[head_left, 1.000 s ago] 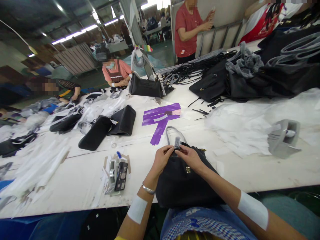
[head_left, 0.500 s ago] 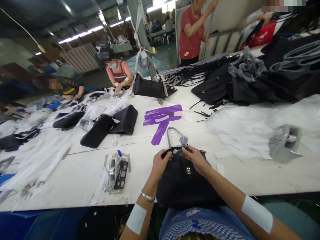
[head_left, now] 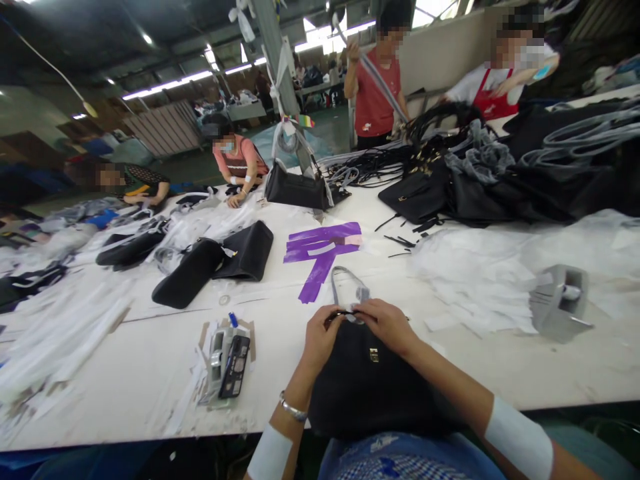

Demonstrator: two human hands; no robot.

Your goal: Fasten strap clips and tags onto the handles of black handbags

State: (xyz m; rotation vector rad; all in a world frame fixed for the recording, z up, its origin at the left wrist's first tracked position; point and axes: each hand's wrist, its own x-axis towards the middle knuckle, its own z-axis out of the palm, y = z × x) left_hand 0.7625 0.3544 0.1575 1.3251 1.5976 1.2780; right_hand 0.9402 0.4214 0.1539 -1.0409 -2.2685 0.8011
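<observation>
A black handbag (head_left: pixel 375 387) with a gold clasp (head_left: pixel 374 355) rests at the table's near edge, against my body. At its top edge my left hand (head_left: pixel 319 339) is closed, thumb and fingers pinching a thin black strap (head_left: pixel 346 313). My right hand (head_left: pixel 387 325) pinches the same strap just beside it, the fingertips of both hands nearly meeting. Beyond them a grey-wrapped handle (head_left: pixel 343 272) loops up from the bag. Clear wrapping shows between my fingers, and the strap's exact fastening is hidden.
A tape dispenser (head_left: pixel 217 360) and a dark box (head_left: pixel 235 367) lie left. Purple strips (head_left: pixel 320 250) are stuck ahead. Black bags (head_left: pixel 187 273) sit further left. White wrapping (head_left: pixel 480 267) and a grey dispenser (head_left: pixel 560 303) are right. Co-workers stand across the table (head_left: pixel 280 353).
My hands have come closer together on the strap, and my right hand has turned over it more. The co-worker in red has shifted with raised straps; another in a red apron shows more fully.
</observation>
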